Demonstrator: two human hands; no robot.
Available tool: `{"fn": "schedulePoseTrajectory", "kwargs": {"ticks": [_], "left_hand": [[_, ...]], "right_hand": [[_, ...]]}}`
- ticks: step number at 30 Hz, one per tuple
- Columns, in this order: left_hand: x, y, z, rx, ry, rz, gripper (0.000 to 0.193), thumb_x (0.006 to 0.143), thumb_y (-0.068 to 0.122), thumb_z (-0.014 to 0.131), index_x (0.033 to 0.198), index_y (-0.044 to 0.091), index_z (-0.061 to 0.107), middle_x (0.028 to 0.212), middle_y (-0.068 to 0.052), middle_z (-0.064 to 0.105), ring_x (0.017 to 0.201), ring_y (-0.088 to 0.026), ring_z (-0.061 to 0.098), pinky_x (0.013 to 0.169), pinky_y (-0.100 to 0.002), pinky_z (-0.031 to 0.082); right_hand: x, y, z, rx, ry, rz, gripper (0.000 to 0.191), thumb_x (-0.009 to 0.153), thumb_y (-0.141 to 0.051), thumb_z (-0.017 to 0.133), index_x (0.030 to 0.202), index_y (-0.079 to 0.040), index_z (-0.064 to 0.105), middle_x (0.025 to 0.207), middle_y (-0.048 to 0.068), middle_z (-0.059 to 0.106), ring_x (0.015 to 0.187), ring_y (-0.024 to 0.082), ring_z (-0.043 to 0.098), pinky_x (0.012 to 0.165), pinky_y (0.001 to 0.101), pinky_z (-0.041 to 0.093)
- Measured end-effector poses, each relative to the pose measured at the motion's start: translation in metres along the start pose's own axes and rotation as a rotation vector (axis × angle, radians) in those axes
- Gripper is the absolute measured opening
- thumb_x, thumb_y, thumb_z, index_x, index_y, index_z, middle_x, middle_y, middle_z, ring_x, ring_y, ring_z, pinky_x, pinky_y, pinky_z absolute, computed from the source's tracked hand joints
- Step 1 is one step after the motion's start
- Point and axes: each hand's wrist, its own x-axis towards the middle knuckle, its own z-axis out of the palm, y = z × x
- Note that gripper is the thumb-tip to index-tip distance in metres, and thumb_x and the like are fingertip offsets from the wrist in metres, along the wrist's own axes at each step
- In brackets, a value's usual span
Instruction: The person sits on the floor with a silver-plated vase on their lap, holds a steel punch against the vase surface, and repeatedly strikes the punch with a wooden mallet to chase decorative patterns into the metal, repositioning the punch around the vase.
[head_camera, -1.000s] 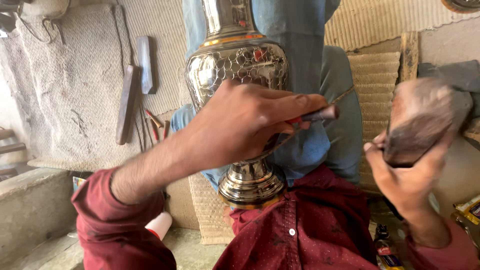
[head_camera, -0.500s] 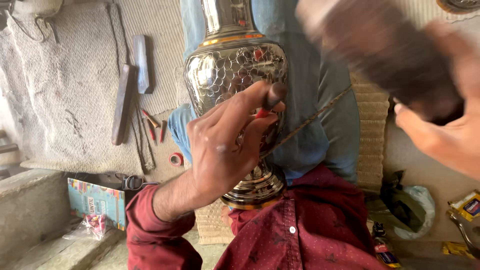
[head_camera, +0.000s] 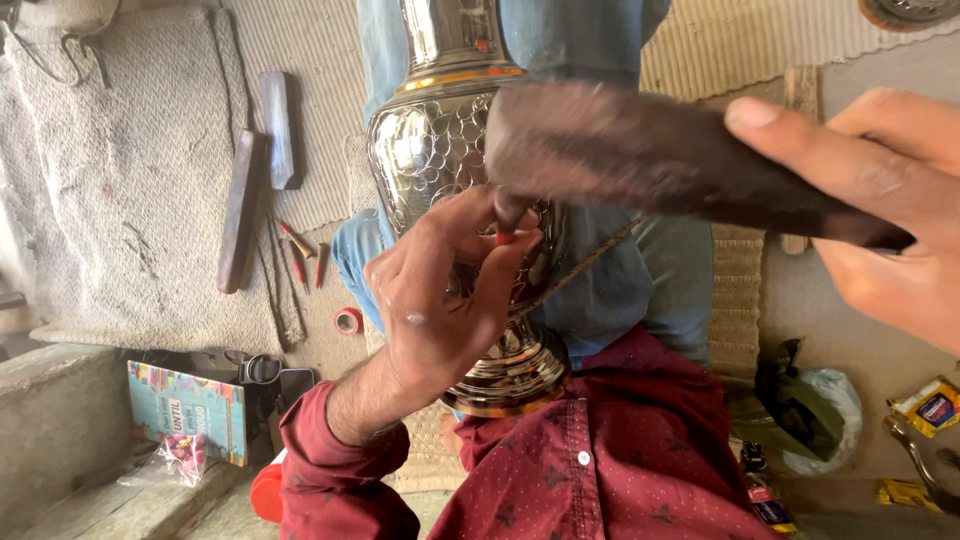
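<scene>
A shiny engraved metal vase (head_camera: 430, 150) lies across my lap, its round foot (head_camera: 510, 375) near my dark red shirt. My left hand (head_camera: 445, 290) pinches a thin chisel with a red grip (head_camera: 505, 237), its tip set against the vase's body. My right hand (head_camera: 880, 210) grips a dark wooden mallet (head_camera: 650, 160), whose head is down on the top of the chisel. The mallet hides part of the vase's patterned side.
On the woven mat (head_camera: 130, 180) to the left lie wooden blocks (head_camera: 240, 210), several red-handled chisels (head_camera: 298, 250) and a red tape roll (head_camera: 348, 321). A colourful box (head_camera: 188, 410) sits on a stone ledge. Bags and packets (head_camera: 815, 405) lie at the right.
The mallet has swung from the raised position at the right down onto the chisel. My left hand has kept the chisel against the vase, shifting slightly lower.
</scene>
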Motion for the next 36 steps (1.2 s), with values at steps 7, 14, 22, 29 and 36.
{"fn": "schedulePoseTrajectory", "kwargs": {"ticks": [7,14,22,29,36], "left_hand": [[0.029,0.000,-0.013,0.068,-0.250,0.195,0.042,0.097,-0.004,0.075,0.133,0.009,0.058,0.105,-0.001,0.075,0.088,-0.016,0.077,0.071,-0.029,0.060],[0.060,-0.005,-0.010,0.036,-0.543,0.354,0.045,0.095,0.011,0.078,0.136,0.010,0.061,0.114,-0.002,0.076,0.095,-0.021,0.076,0.074,-0.035,0.061],[0.084,-0.014,-0.004,-0.123,-0.857,0.452,0.055,0.087,0.017,0.078,0.140,0.019,0.063,0.126,-0.001,0.075,0.101,-0.018,0.078,0.078,-0.036,0.062],[0.095,-0.012,0.004,-0.127,-1.002,0.577,0.053,0.087,0.023,0.075,0.139,0.020,0.064,0.112,-0.003,0.079,0.088,-0.021,0.077,0.064,-0.040,0.056],[0.099,-0.011,0.014,-0.218,-1.160,0.563,0.047,0.090,0.016,0.071,0.136,0.025,0.066,0.099,0.001,0.081,0.069,-0.013,0.074,0.049,-0.032,0.050]], "right_hand": [[-0.048,0.022,0.022,0.219,0.135,0.249,0.042,0.098,0.004,0.065,0.134,0.004,0.044,0.093,0.017,0.057,0.073,0.024,0.058,0.065,0.0356,0.047],[-0.067,0.007,0.052,-0.136,0.254,-0.228,0.055,0.088,0.009,0.071,0.136,0.003,0.044,0.105,0.025,0.067,0.091,0.033,0.071,0.078,0.0400,0.056],[-0.096,-0.033,0.137,0.500,0.560,0.316,0.052,0.093,0.007,0.078,0.130,0.004,0.042,0.098,0.013,0.065,0.083,0.020,0.065,0.077,0.0316,0.054],[-0.099,-0.045,0.156,0.418,0.700,0.282,0.035,0.086,0.012,0.074,0.107,0.001,0.048,0.093,0.013,0.061,0.081,0.021,0.063,0.078,0.0355,0.052],[-0.095,-0.052,0.157,0.188,0.630,0.181,0.029,0.084,0.016,0.072,0.099,-0.001,0.053,0.097,0.019,0.055,0.084,0.025,0.061,0.075,0.0318,0.052]]}}
